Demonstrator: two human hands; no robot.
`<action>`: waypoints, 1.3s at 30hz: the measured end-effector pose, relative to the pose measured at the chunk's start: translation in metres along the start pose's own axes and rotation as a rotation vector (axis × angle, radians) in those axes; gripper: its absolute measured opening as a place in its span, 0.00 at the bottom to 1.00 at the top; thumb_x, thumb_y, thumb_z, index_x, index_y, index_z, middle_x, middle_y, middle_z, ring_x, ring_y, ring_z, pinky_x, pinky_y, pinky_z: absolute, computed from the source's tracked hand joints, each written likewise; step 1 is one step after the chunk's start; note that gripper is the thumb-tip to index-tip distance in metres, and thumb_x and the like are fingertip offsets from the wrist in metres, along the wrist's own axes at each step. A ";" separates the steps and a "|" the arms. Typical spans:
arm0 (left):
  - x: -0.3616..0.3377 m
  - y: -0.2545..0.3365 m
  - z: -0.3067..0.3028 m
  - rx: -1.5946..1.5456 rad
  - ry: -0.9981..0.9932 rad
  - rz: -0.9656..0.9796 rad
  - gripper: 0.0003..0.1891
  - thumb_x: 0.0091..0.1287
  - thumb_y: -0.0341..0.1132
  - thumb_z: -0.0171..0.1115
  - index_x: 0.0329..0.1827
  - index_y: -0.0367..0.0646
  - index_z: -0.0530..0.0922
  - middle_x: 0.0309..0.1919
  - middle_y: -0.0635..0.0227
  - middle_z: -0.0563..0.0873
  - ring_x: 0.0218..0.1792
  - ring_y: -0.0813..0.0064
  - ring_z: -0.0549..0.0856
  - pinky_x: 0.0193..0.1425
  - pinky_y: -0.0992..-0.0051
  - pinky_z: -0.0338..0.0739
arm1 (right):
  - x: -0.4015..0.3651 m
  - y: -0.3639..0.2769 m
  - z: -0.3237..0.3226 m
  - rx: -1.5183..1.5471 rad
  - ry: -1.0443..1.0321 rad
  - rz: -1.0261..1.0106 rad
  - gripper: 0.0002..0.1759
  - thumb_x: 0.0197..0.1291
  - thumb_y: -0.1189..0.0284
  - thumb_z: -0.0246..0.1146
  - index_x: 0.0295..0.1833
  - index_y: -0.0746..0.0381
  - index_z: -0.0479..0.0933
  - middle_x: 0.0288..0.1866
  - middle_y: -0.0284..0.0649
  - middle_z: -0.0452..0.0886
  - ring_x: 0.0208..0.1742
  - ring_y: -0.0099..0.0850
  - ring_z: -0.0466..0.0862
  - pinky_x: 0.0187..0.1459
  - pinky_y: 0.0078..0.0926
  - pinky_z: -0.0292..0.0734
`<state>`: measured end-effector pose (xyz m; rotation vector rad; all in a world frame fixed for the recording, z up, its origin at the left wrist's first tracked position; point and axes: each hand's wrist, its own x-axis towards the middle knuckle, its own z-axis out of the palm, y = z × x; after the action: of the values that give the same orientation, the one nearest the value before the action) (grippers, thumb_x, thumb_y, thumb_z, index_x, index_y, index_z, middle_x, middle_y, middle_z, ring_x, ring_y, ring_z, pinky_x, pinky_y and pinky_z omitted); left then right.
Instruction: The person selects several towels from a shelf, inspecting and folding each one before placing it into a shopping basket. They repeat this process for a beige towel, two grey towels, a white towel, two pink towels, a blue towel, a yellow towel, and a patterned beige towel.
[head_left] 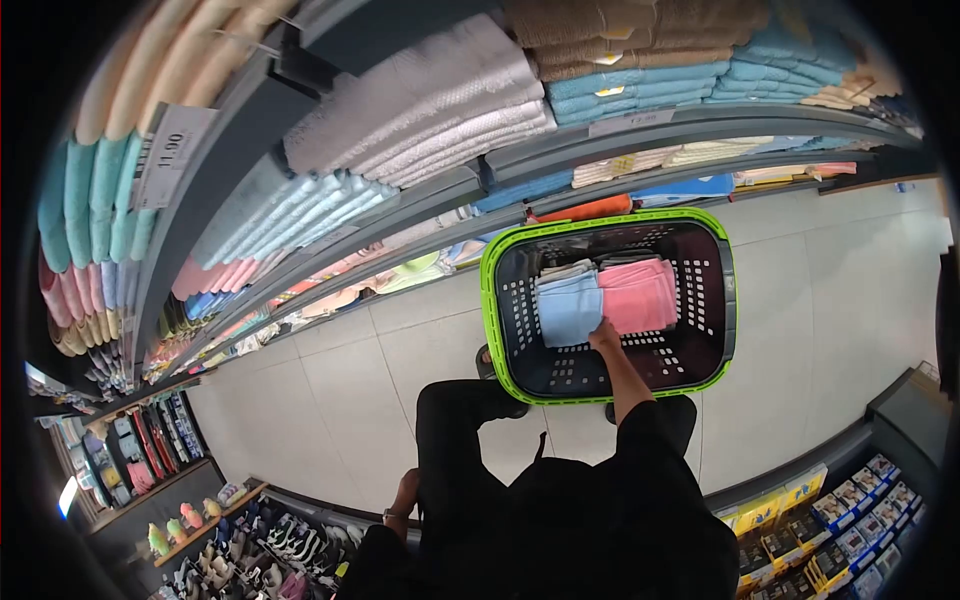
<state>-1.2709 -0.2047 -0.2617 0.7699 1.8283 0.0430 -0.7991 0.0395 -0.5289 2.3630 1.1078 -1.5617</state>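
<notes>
A black shopping basket with a bright green rim (490,330) stands on the floor before my knees. Inside it lie two folded piles side by side, a light blue towel (568,310) on the left and a pink towel (640,297) on the right, with grey and white folds behind them. My right hand (605,337) reaches into the basket, its fingers closed at the near right corner of the light blue towel, close to the pink one. Down beside my left thigh hangs my left hand (405,492), away from the basket; its fingers are mostly hidden.
Shelves of folded towels (430,100) run along the far side and left, with a price tag (175,155) at upper left. Pale floor tiles (780,290) surround the basket. Boxed goods (840,510) fill a rack at lower right; patterned items (270,550) lie at lower left.
</notes>
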 end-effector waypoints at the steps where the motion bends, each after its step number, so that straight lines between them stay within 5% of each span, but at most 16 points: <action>1: 0.003 0.001 -0.005 0.033 0.008 -0.006 0.17 0.63 0.36 0.49 0.48 0.32 0.76 0.43 0.55 0.81 0.45 0.66 0.80 0.50 0.71 0.73 | -0.014 -0.005 -0.006 0.003 0.010 0.002 0.32 0.49 0.66 0.55 0.62 0.64 0.60 0.60 0.56 0.66 0.59 0.52 0.70 0.60 0.41 0.64; 10: -0.036 0.042 -0.059 -0.202 -0.077 -0.092 0.17 0.65 0.36 0.49 0.52 0.35 0.73 0.42 0.58 0.82 0.41 0.70 0.82 0.43 0.74 0.76 | -0.120 -0.026 -0.025 -0.014 -0.085 0.025 0.29 0.52 0.65 0.51 0.60 0.66 0.62 0.65 0.57 0.61 0.63 0.53 0.65 0.60 0.46 0.64; 12: -0.050 0.055 -0.075 -0.231 -0.097 -0.063 0.17 0.65 0.36 0.48 0.53 0.35 0.72 0.42 0.58 0.82 0.40 0.72 0.82 0.42 0.75 0.77 | -0.155 -0.033 -0.033 -0.040 -0.032 -0.080 0.27 0.51 0.66 0.51 0.57 0.68 0.65 0.60 0.60 0.67 0.60 0.53 0.69 0.60 0.44 0.65; 14: -0.061 0.063 -0.095 -0.262 -0.128 -0.056 0.18 0.66 0.36 0.48 0.55 0.35 0.70 0.42 0.58 0.82 0.39 0.71 0.82 0.42 0.74 0.77 | -0.181 -0.036 -0.032 -0.148 -0.013 -0.103 0.21 0.49 0.69 0.50 0.47 0.68 0.75 0.47 0.60 0.76 0.50 0.55 0.76 0.52 0.42 0.71; 15: -0.063 0.062 -0.107 -0.249 -0.136 -0.044 0.18 0.66 0.36 0.49 0.55 0.35 0.70 0.42 0.59 0.82 0.39 0.71 0.82 0.43 0.74 0.77 | -0.187 -0.029 -0.022 -0.165 0.083 -0.176 0.15 0.48 0.70 0.51 0.34 0.67 0.79 0.40 0.59 0.78 0.46 0.52 0.78 0.48 0.42 0.73; 16: -0.072 0.073 -0.119 -0.228 -0.137 -0.028 0.17 0.65 0.36 0.49 0.54 0.36 0.70 0.42 0.59 0.82 0.39 0.71 0.82 0.43 0.73 0.77 | -0.187 -0.020 -0.016 -0.160 0.095 -0.175 0.15 0.48 0.70 0.51 0.34 0.67 0.79 0.40 0.59 0.78 0.46 0.52 0.78 0.48 0.42 0.73; 18: -0.079 0.081 -0.147 -0.206 -0.163 -0.002 0.17 0.65 0.36 0.49 0.54 0.36 0.71 0.42 0.60 0.82 0.39 0.71 0.82 0.42 0.74 0.77 | -0.198 -0.005 -0.009 -0.664 0.159 -0.745 0.12 0.46 0.69 0.54 0.28 0.66 0.79 0.33 0.55 0.79 0.39 0.48 0.80 0.42 0.40 0.75; 21: -0.087 0.094 -0.199 -0.190 -0.173 0.046 0.17 0.65 0.37 0.50 0.54 0.37 0.71 0.42 0.61 0.82 0.39 0.71 0.82 0.42 0.74 0.76 | -0.247 -0.018 -0.016 -0.665 0.321 -0.848 0.11 0.45 0.68 0.56 0.23 0.64 0.78 0.27 0.52 0.79 0.30 0.43 0.80 0.36 0.36 0.76; 23: -0.077 0.103 -0.230 -0.188 -0.133 0.055 0.16 0.65 0.37 0.50 0.53 0.38 0.71 0.42 0.61 0.82 0.38 0.72 0.82 0.42 0.74 0.77 | -0.276 -0.032 -0.020 -0.531 0.161 -0.751 0.12 0.49 0.68 0.55 0.23 0.64 0.77 0.22 0.48 0.78 0.22 0.39 0.79 0.28 0.36 0.75; 25: -0.073 0.118 -0.256 -0.209 -0.105 0.103 0.16 0.65 0.37 0.50 0.52 0.38 0.71 0.41 0.61 0.82 0.37 0.72 0.82 0.41 0.75 0.77 | -0.324 -0.065 -0.028 0.293 -0.038 -0.274 0.13 0.54 0.67 0.52 0.27 0.64 0.76 0.21 0.45 0.77 0.18 0.34 0.78 0.21 0.36 0.73; 27: -0.065 0.128 -0.274 -0.250 -0.082 0.150 0.15 0.66 0.37 0.50 0.51 0.40 0.72 0.41 0.61 0.82 0.36 0.73 0.82 0.39 0.76 0.77 | -0.371 -0.102 -0.048 0.427 -0.156 -0.075 0.14 0.57 0.66 0.49 0.31 0.63 0.75 0.21 0.43 0.77 0.17 0.32 0.77 0.18 0.34 0.71; 28: -0.059 0.133 -0.279 -0.261 -0.079 0.169 0.15 0.66 0.37 0.50 0.51 0.40 0.72 0.41 0.61 0.82 0.36 0.73 0.82 0.39 0.76 0.77 | -0.376 -0.106 -0.045 0.563 -0.155 -0.095 0.13 0.57 0.65 0.51 0.36 0.64 0.74 0.26 0.44 0.79 0.20 0.32 0.78 0.21 0.32 0.73; 30: -0.052 0.144 -0.283 -0.284 -0.074 0.222 0.14 0.66 0.37 0.50 0.51 0.40 0.72 0.41 0.61 0.82 0.36 0.73 0.81 0.39 0.77 0.76 | -0.332 -0.068 -0.018 0.186 -0.060 -0.589 0.15 0.58 0.64 0.52 0.42 0.64 0.74 0.30 0.44 0.80 0.25 0.33 0.81 0.26 0.31 0.75; 31: -0.051 0.152 -0.281 -0.276 -0.061 0.240 0.14 0.67 0.36 0.50 0.51 0.40 0.72 0.41 0.62 0.81 0.37 0.74 0.81 0.40 0.77 0.76 | -0.351 -0.083 -0.030 0.176 -0.053 -0.594 0.15 0.58 0.64 0.52 0.42 0.64 0.74 0.30 0.44 0.80 0.25 0.33 0.81 0.26 0.31 0.75; 33: -0.051 0.165 -0.273 -0.356 -0.087 0.319 0.14 0.67 0.36 0.50 0.51 0.39 0.73 0.40 0.63 0.82 0.36 0.75 0.81 0.38 0.78 0.76 | -0.403 -0.125 -0.058 0.555 -0.197 -0.043 0.17 0.59 0.62 0.53 0.48 0.63 0.72 0.33 0.45 0.80 0.31 0.34 0.82 0.31 0.32 0.77; 39: -0.060 0.234 -0.287 -0.442 -0.079 0.658 0.12 0.68 0.34 0.49 0.49 0.38 0.74 0.41 0.66 0.81 0.36 0.78 0.81 0.39 0.80 0.75 | -0.422 -0.127 -0.073 0.559 -0.206 -0.037 0.18 0.59 0.61 0.54 0.48 0.64 0.71 0.36 0.48 0.80 0.33 0.35 0.82 0.33 0.34 0.78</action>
<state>-1.3923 0.0427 -0.0071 0.9961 1.3506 0.8014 -0.9104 -0.0517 -0.1059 2.4051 0.7433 -2.3136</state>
